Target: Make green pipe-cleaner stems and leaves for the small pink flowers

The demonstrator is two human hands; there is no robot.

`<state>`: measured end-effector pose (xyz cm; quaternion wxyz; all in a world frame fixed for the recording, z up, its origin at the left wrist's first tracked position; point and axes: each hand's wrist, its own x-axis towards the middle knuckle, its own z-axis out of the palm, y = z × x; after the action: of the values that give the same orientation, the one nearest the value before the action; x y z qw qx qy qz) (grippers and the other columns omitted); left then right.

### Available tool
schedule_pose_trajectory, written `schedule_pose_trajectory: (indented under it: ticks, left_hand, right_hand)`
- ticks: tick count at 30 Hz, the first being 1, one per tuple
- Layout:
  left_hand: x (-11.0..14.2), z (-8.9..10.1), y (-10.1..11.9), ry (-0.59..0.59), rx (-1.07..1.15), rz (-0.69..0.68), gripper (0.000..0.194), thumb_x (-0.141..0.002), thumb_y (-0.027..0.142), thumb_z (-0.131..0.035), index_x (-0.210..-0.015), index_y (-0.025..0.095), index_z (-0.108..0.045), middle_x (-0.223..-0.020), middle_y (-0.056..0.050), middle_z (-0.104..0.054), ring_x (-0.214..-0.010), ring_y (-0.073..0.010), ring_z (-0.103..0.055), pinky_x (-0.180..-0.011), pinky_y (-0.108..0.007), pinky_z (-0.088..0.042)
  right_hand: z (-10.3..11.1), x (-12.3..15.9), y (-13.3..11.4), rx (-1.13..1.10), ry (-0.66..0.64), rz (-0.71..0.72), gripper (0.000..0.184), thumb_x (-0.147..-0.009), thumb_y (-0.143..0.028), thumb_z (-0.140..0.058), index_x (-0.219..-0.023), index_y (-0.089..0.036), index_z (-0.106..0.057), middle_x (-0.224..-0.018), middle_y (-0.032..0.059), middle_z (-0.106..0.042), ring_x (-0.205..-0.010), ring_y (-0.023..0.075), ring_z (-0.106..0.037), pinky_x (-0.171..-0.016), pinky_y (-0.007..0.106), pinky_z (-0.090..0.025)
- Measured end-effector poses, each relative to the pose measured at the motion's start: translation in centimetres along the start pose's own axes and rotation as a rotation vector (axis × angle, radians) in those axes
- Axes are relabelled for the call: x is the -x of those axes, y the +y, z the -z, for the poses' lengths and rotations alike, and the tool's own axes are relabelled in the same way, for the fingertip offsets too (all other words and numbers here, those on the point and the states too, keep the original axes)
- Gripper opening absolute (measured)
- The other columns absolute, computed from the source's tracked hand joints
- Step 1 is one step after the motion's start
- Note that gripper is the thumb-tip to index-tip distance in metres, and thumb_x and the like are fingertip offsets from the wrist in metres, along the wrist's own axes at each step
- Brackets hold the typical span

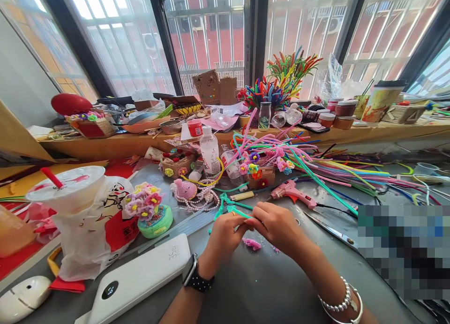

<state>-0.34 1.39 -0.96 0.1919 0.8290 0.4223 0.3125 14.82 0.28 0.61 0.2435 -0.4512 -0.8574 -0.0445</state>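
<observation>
Near the middle of the grey table, my left hand (228, 232) and my right hand (276, 223) meet, fingertips pinched together. Between them runs a green pipe cleaner (241, 212). Its bent, looped part (222, 203) sticks out beyond my left hand, away from me. How the fingers grip the stem is partly hidden by my knuckles. Just below my hands lies a small pink fuzzy piece (251, 243) on the table. A pink glue gun (292, 193) rests to the right of my right hand, beside scissors (330, 230).
At left stand a bagged drink cup (66, 188), a white power bank (140, 279) and a pipe-cleaner flower pot (154, 221). Beyond my hands are a clear bottle (209, 150), a beaded strand (197, 204) and long loose pipe cleaners (337, 169). A cluttered sill (140, 146) runs below the windows.
</observation>
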Motion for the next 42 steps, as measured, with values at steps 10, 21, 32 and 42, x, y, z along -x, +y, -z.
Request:
schedule_pose_trajectory:
  ticks: [10, 21, 32, 42]
  left_hand:
    - [-0.3, 1.3, 0.3, -0.174, 0.252, 0.019, 0.024, -0.078, 0.024, -0.044, -0.067, 0.017, -0.064, -0.066, -0.002, -0.062, -0.064, -0.0126, -0.054, -0.063, -0.021, -0.04]
    - [-0.4, 1.3, 1.0, -0.124, 0.359, 0.081, 0.024, -0.075, 0.018, -0.044, -0.059, 0.015, -0.062, -0.058, -0.002, -0.057, -0.058, -0.0124, -0.052, -0.058, -0.021, -0.041]
    - [-0.5, 1.0, 0.6, -0.147, 0.357, 0.054, 0.024, -0.078, 0.02, -0.042, -0.061, 0.014, -0.059, -0.061, -0.003, -0.055, -0.062, -0.0132, -0.051, -0.06, -0.022, -0.04]
    - [-0.4, 1.7, 0.9, -0.178, 0.304, 0.028, 0.03, -0.079, 0.027, -0.042, -0.055, 0.015, -0.056, -0.056, 0.0, -0.051, -0.057, -0.0115, -0.047, -0.058, -0.021, -0.036]
  right_hand:
    - [-0.8, 0.0, 0.4, -0.106, -0.005, -0.01, 0.03, -0.083, -0.024, -0.036, -0.057, -0.017, -0.049, -0.055, 0.0, -0.05, -0.05, 0.0105, -0.044, -0.048, 0.023, -0.023]
    - [-1.3, 0.0, 0.0, -0.306, 0.021, -0.144, 0.029, -0.081, -0.027, -0.038, -0.054, -0.018, -0.04, -0.052, -0.0023, -0.043, -0.048, 0.0102, -0.038, -0.046, 0.022, -0.022]
    - [-1.6, -0.2, 0.2, -0.393, 0.072, -0.22, 0.03, -0.079, -0.024, -0.038, -0.049, -0.018, -0.034, -0.047, -0.0037, -0.037, -0.046, 0.0093, -0.032, -0.045, 0.022, -0.021]
    - [-1.3, -0.4, 0.5, -0.627, 0.09, -0.232, 0.036, -0.078, -0.028, -0.039, -0.044, -0.017, -0.036, -0.043, -0.0055, -0.031, -0.042, 0.0074, -0.029, -0.042, 0.021, -0.019]
